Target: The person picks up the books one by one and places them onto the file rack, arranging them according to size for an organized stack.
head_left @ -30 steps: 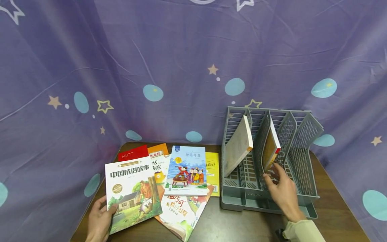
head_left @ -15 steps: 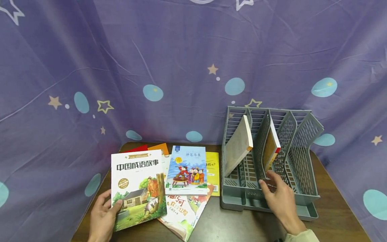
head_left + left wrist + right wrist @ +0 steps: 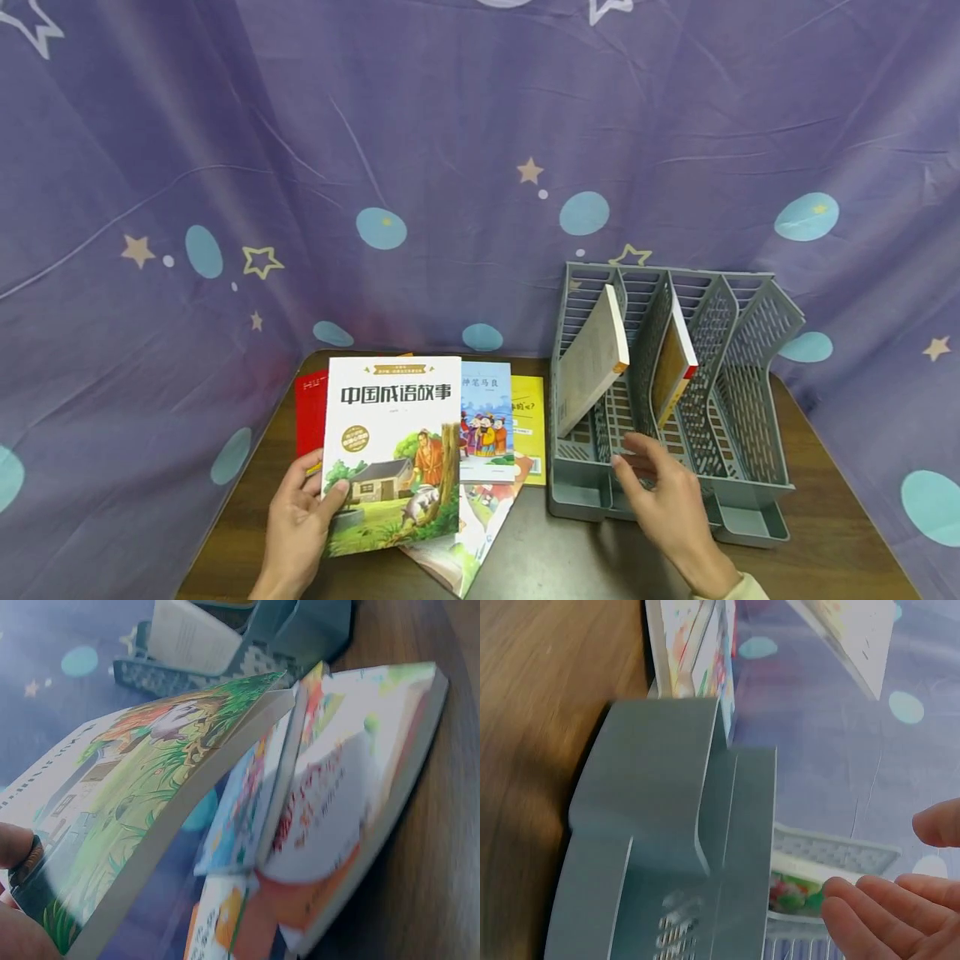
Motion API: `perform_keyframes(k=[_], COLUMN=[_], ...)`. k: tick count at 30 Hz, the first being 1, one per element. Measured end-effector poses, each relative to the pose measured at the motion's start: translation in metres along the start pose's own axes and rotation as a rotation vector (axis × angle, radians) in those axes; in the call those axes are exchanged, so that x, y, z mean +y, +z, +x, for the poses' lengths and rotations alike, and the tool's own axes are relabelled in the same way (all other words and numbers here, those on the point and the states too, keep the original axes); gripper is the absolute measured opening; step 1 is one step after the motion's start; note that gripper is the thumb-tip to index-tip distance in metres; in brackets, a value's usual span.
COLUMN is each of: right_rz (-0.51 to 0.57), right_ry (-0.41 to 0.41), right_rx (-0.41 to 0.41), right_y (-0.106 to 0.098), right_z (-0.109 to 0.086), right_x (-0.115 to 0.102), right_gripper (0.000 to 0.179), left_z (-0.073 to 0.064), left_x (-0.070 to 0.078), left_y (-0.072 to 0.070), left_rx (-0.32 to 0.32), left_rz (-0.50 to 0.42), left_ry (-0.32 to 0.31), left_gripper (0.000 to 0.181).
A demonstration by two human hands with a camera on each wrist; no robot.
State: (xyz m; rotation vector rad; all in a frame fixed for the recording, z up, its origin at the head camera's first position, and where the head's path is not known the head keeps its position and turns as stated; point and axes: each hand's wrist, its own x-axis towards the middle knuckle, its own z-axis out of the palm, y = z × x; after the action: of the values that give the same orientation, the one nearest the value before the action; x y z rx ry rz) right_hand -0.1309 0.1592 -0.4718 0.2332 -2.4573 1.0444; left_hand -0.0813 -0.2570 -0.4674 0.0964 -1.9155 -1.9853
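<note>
My left hand holds a picture-covered book by its lower left edge, thumb on the cover. In the left wrist view the held book is raised over the pile. My right hand, fingers relaxed and holding nothing, is in front of the grey file rack. Two books stand in the rack: a pale one leaning in the left part and a brown one with a red and yellow spine end further right. In the right wrist view the right hand's fingers are apart from the rack.
Behind the held book lie a red book, a light blue book, a yellow book and a white illustrated book, overlapping on the wooden table. A purple patterned curtain hangs behind.
My left hand has carried the held book to the right, now covering part of the light blue book. My right hand has drawn away from the brown book, moving left and toward me.
</note>
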Motion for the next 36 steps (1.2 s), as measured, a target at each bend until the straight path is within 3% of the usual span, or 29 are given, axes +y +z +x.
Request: perform_keyframes(k=[6,11,19,23,26,28,32,36], right_rz=[0.092,0.171,0.311,0.398,0.453,0.486,0.562,0.637], right_ry=[-0.033,-0.105,-0.229,-0.145,-0.05,-0.018,-0.005,-0.034], right_rx=[-0.045,-0.057,-0.121,-0.253,-0.358,-0.405,-0.444,-0.42], right_y=[0.011,0.021,0.035,0.038,0.04,0.041,0.046,0.051], right_z=[-0.003,-0.006,-0.01,-0.01,-0.011,-0.012,-0.014,-0.017], right_x=[-0.017,-0.034,-0.074,-0.095,-0.108,-0.113,-0.118,-0.12], right_gripper=[0.029,0.028,0.026,0.04,0.058,0.069,0.082,0.084], left_z=[-0.005,-0.01,-0.026,-0.033,-0.038,-0.041,-0.046,-0.048], left_x=[0.005,0.011,0.02,0.022,0.02,0.019,0.023,0.033], left_y=[0.02,0.039,0.074,0.093,0.108,0.117,0.137,0.153], left_rx=[-0.073,-0.08,-0.08,-0.076,-0.071,-0.062,-0.046,-0.012], left_rz=[-0.06,-0.069,-0.056,-0.038,0.016,0.069,0.065,0.086], left_ry=[0.021,0.059,0.22,0.418,0.568,0.636,0.794,0.989], left_gripper=[0.039,0.039,0.042,0.046,0.049,0.051,0.034,0.014])
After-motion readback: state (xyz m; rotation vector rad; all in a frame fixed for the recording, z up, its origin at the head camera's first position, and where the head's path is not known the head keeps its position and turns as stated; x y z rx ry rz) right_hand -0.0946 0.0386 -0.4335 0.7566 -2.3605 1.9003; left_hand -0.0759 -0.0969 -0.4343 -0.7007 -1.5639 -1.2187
